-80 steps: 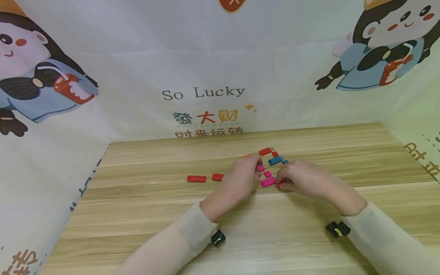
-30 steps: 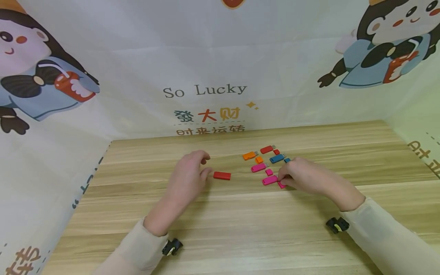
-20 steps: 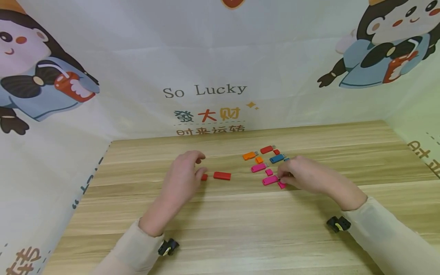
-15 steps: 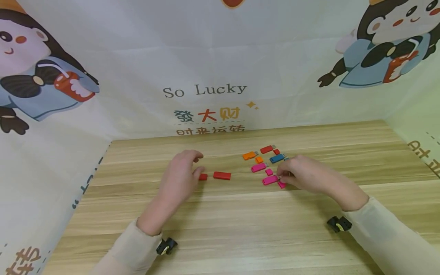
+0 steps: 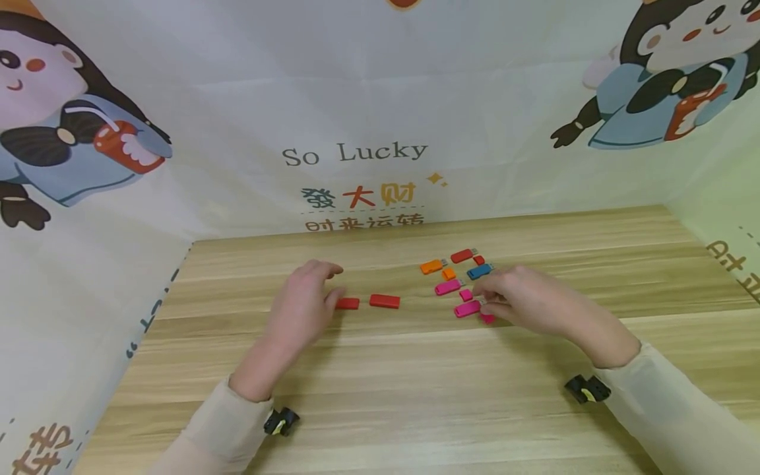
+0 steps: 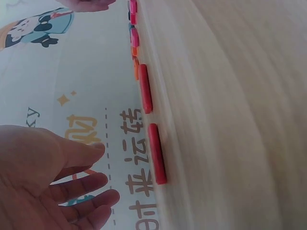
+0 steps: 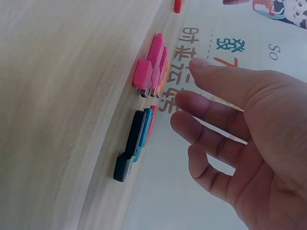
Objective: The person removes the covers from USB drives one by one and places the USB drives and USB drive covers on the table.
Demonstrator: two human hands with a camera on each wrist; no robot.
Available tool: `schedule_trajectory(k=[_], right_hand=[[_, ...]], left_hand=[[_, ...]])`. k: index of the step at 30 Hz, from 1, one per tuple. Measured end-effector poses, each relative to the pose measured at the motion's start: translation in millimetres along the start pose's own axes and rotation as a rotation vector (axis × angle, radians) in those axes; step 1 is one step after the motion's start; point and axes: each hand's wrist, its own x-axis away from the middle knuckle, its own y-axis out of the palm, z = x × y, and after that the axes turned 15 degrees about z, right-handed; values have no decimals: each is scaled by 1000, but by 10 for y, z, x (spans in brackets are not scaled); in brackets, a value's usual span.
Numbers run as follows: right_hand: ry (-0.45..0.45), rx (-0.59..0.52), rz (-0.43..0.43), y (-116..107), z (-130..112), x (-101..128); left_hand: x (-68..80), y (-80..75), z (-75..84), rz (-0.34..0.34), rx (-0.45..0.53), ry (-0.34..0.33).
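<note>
My left hand [image 5: 299,303] hovers at the table's left, fingers loosely bent and holding nothing, partly covering a red capped USB stick [image 5: 349,303]. Another red USB stick [image 5: 384,301] lies just right of it. In the right wrist view, my right hand [image 7: 268,129] is empty, its fingers relaxed and apart from the sticks. Near it lie a pink USB stick [image 5: 466,309] and its loose pink cap [image 5: 487,318]. Behind are a second pink stick [image 5: 447,287] and a blue stick [image 5: 479,271]. A dark stick [image 7: 135,134], hidden by the hand in the head view, shows in the right wrist view.
An orange USB stick [image 5: 431,267] with a loose orange cap [image 5: 448,273] lies farther back. Beside it are an uncapped red stick [image 5: 462,256] and its cap [image 5: 478,260]. A printed cloth wall [image 5: 237,165] closes off the wooden table's [image 5: 380,396] far edge.
My left hand has left the pink sticks and swung left to the red sticks, drifting farther left lately. My right hand has let go of the pink cap and lifted slightly.
</note>
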Motion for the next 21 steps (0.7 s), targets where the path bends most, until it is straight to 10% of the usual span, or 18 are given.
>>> schedule_trajectory(k=[21], right_hand=[[-99, 86, 134, 91, -74, 21]], left_hand=[[-14, 167, -227, -247, -107, 152]])
